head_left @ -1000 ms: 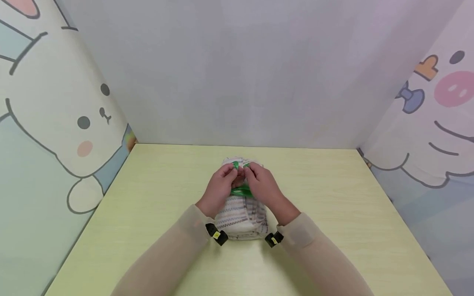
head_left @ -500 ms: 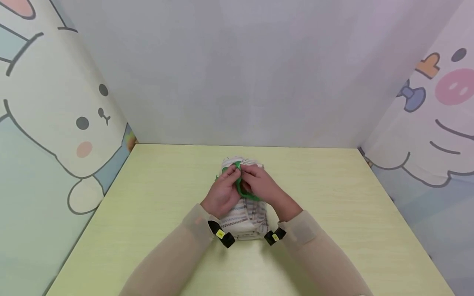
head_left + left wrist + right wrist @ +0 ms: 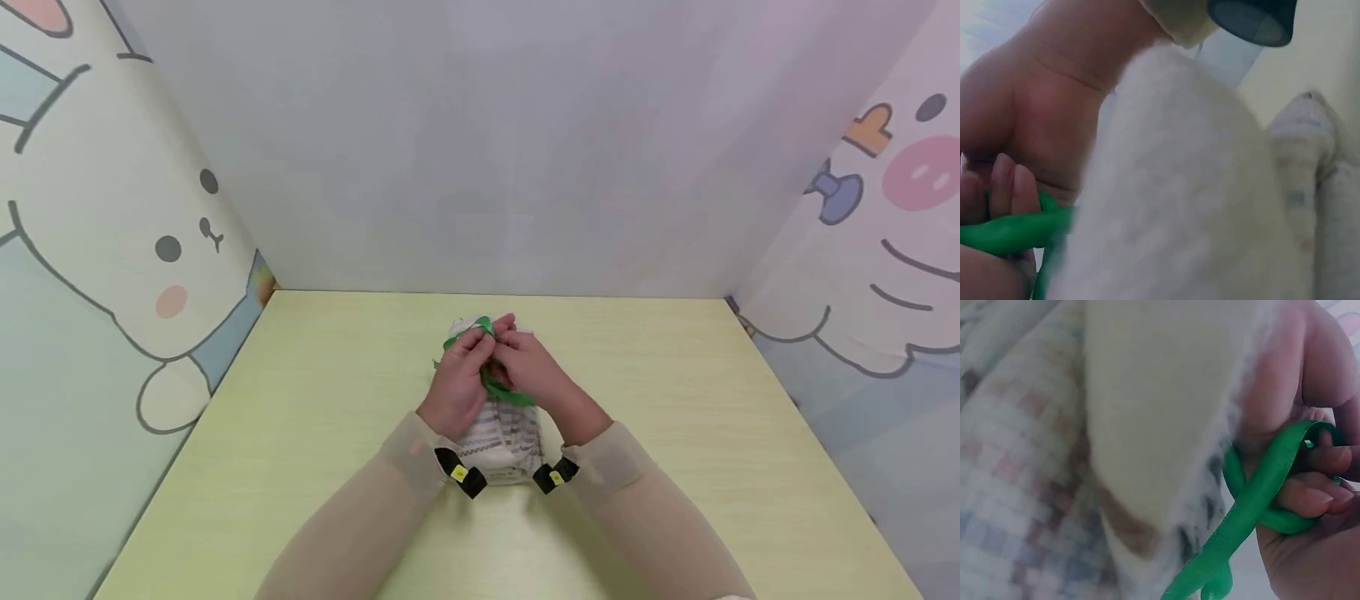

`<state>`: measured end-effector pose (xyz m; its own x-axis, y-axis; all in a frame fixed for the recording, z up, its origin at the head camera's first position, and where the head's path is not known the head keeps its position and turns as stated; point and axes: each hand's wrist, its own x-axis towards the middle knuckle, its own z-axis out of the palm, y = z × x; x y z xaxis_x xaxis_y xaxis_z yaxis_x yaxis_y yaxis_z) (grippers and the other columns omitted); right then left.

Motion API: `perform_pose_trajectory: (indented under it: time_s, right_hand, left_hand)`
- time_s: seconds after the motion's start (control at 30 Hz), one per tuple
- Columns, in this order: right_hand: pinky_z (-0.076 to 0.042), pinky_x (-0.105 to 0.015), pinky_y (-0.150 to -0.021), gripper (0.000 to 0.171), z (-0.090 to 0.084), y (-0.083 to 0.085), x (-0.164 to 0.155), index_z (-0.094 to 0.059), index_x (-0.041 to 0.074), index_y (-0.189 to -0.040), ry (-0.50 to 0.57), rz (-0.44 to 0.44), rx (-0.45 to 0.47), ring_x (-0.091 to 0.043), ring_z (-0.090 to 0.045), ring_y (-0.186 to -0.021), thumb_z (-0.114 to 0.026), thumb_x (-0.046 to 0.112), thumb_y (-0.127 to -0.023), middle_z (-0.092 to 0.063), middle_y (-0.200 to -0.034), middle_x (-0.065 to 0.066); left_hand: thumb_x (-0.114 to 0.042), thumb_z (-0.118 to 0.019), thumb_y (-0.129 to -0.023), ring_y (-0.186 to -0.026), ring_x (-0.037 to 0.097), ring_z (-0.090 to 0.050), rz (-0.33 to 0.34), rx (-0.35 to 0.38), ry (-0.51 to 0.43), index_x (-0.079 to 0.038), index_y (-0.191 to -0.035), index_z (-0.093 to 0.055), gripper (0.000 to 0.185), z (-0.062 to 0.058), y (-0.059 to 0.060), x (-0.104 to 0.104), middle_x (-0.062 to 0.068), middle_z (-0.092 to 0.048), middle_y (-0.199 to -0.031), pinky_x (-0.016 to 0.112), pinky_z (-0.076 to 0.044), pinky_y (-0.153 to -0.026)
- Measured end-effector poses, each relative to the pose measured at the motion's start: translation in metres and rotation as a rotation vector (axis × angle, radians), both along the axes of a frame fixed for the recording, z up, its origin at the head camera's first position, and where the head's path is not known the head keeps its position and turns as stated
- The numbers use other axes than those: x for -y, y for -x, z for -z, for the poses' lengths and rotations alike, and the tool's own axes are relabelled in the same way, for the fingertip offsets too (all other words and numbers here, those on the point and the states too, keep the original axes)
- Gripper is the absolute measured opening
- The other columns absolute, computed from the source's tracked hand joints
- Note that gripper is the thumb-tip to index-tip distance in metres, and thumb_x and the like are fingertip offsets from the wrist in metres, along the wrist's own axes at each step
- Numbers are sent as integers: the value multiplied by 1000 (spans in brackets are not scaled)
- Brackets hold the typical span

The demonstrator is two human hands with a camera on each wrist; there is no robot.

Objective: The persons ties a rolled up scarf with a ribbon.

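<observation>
A folded cloth (image 3: pixel 498 450), white with rows of small coloured checks, lies as a bundle in the middle of the table. A green ribbon (image 3: pixel 512 397) crosses over its upper part. Thumb and fingers of my left hand (image 3: pixel 456 390) pinch the ribbon above the cloth. My right hand (image 3: pixel 538 371) meets it there, its fingers curled on the ribbon. In the right wrist view the green ribbon (image 3: pixel 1244 515) loops around fingers, close to the cloth (image 3: pixel 1029 469). The left wrist view shows the ribbon (image 3: pixel 1016 232) passing by curled fingers, with pale cloth (image 3: pixel 1179 187) hiding much.
The pale yellow tabletop (image 3: pixel 337 358) extends on both sides of the bundle. A plain grey wall (image 3: pixel 480 150) stands behind it. Side panels carry cartoon animals, a white one (image 3: pixel 120 208) on the left and a pig (image 3: pixel 900 233) on the right.
My hands held separate ends of the ribbon a second ago, then came together. The left hand has shifted right, and right-hand fingers now stick up beyond the left fingertips.
</observation>
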<state>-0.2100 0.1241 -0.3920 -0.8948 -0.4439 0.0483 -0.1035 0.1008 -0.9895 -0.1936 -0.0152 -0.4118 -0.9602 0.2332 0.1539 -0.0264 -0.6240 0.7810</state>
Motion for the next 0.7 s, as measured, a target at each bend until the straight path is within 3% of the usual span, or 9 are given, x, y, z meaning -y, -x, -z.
perform_pose_trajectory:
  time_s: [0.17,0.3,0.43,0.53,0.63,0.7]
  right_hand:
    - [-37,-32,-55,42,-2,1,4,-57,5,-81,-199,15,-134,-19,-37,-50,-45,31,-112,-43,-58,-1]
    - [-38,-34,-54,41,-5,0,3,-61,6,-82,-219,43,-176,-21,-40,-50,-48,31,-111,-46,-58,-3]
    - [-42,-34,-55,34,-5,-1,2,-64,6,-88,-183,31,-169,-23,-46,-54,-51,29,-110,-53,-63,-6]
    - [-45,-34,-57,34,-3,-1,3,-62,5,-87,-168,10,-168,-26,-50,-58,-52,27,-110,-55,-66,-7]
    - [-46,-34,-59,32,0,-2,5,-60,6,-85,-175,-10,-175,-26,-52,-61,-52,25,-110,-57,-68,-6]
    - [-45,-33,-59,33,2,-4,6,-59,7,-83,-187,-21,-173,-23,-50,-59,-51,24,-110,-57,-68,-5]
  left_hand:
    - [-18,-53,-110,-137,24,-52,-103,-61,168,4,-135,-62,35,-5,3,9,15,-64,-138,34,-43,-111]
    - [-28,-55,-109,-127,22,-60,-207,-164,392,-3,-126,-69,33,-14,5,20,10,-70,-127,34,-47,-107]
    - [-27,-55,-109,-122,19,-62,-297,-221,556,-2,-117,-71,30,-20,8,28,12,-70,-121,33,-47,-106]
    - [-24,-53,-110,-118,18,-61,-310,-234,647,-1,-106,-71,30,-23,9,33,13,-69,-123,31,-52,-95]
    - [-21,-53,-110,-98,21,-64,-302,-265,759,-3,-96,-68,28,-25,8,37,11,-71,-117,30,-51,-75]
    - [-19,-54,-109,-85,24,-60,-284,-298,852,-5,-98,-70,24,-26,7,39,10,-70,-108,32,-48,-67]
